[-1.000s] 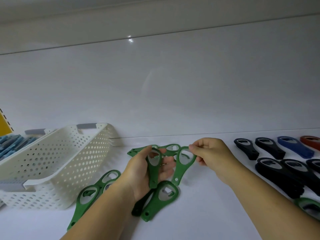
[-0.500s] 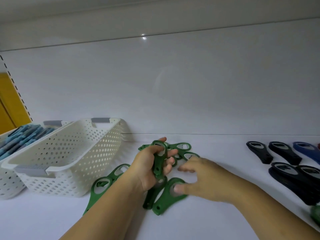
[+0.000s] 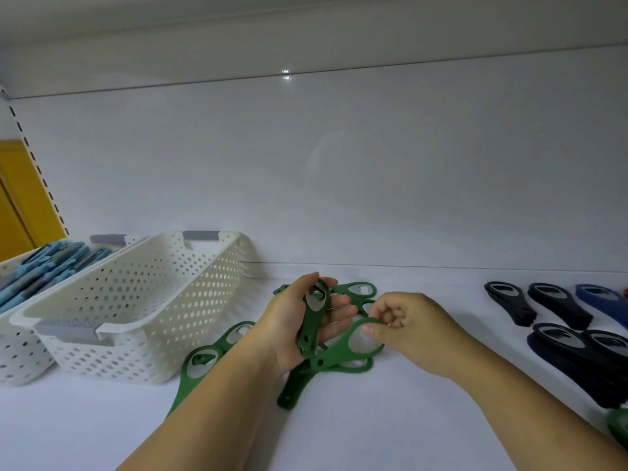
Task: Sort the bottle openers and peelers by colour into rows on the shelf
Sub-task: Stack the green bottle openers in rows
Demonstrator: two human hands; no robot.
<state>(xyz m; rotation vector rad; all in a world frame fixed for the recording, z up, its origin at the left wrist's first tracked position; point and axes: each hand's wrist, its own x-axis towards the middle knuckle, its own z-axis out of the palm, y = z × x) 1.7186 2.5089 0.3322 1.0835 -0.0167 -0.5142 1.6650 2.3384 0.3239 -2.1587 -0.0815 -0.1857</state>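
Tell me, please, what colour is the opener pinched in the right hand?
The opener is green; the head view shows it.

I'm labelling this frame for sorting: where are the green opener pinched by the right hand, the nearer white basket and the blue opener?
pinched green opener (image 3: 334, 358): head view, neck below its ring.
nearer white basket (image 3: 163, 321): head view, perforated side wall.
blue opener (image 3: 610, 307): head view, handle.

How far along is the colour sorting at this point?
Done: black openers and a blue opener lie in rows on the right of the shelf. In hand: the left hand grips a green opener, perhaps several stacked; the right hand pinches a second green opener by its ring. Left: loose green openers beside the basket are not yet lined up.
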